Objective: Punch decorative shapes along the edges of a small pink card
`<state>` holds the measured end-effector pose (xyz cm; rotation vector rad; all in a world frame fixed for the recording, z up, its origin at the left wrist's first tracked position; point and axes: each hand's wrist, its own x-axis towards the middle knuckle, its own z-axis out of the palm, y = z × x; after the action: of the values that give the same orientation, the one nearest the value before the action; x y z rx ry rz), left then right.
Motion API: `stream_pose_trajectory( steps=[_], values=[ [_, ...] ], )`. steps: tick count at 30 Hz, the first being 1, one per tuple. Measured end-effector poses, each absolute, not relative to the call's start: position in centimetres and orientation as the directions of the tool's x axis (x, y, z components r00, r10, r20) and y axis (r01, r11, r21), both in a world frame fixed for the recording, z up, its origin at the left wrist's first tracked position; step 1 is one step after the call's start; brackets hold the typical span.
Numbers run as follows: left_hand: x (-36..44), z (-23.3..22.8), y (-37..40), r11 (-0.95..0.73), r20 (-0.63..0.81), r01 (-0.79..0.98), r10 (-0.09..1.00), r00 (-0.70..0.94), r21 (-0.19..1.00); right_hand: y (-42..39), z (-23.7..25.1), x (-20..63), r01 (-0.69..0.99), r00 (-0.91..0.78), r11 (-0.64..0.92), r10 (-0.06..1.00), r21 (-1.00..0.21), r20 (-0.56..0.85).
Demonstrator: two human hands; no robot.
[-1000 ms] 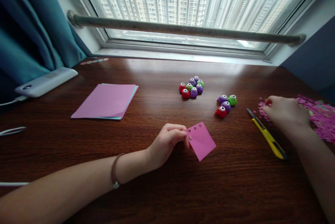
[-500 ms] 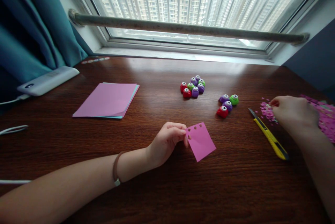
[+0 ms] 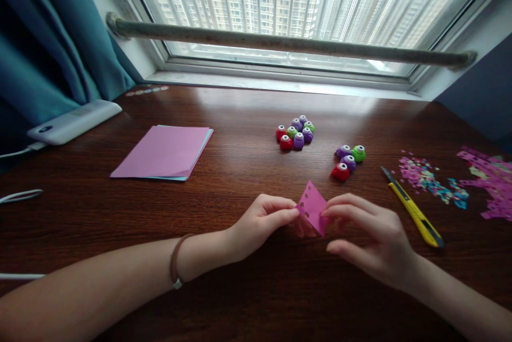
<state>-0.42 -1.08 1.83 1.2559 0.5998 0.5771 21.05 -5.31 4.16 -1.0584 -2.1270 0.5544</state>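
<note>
I have the pink paper slip (image 3: 312, 208) pinched between my left hand (image 3: 262, 222) at its 9 o'clock edge and my right hand (image 3: 370, 238) at its 3 o'clock edge, fingertips closed on it from both sides, lifted and tilted just above the wooden table (image 3: 248, 171). It is small, magenta, with a row of little punched holes along its upper left edge. Bare wood lies open toward 6 o'clock and 12 o'clock. At 1 o'clock sits a cluster of four small punches (image 3: 347, 159), near; at 3 o'clock the yellow utility knife (image 3: 414, 215), close beside my right hand.
</note>
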Motion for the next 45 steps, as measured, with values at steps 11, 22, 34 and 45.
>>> stream_pose_trajectory(
  steps=[11, 22, 34, 45],
  values=[
    [-0.9, 1.7, -2.6, -0.320, 0.258, 0.000, 0.764, 0.591, 0.948, -6.1, 2.5, 19.8, 0.266, -0.176, 0.102, 0.983, -0.959, 0.056],
    [-0.6, 1.9, -1.2, -0.061, -0.020, 0.148, 0.871, 0.492, 0.987, -5.7, 1.3, 20.2, 0.045, -0.145, -0.153, 0.977, -0.987, -0.158],
    [-0.5, 2.1, -0.9, -0.290, 0.104, 0.405, 0.900, 0.423, 0.867, -4.1, 1.3, 20.8, 0.345, -0.083, -0.031, 0.994, -0.938, -0.063],
    [-0.1, 1.5, -0.9, -0.318, 0.058, 0.575, 0.903, 0.425, 0.754, -1.5, -0.1, 23.3, 0.606, 0.026, 0.154, 0.977, -0.780, 0.213]
  ],
)
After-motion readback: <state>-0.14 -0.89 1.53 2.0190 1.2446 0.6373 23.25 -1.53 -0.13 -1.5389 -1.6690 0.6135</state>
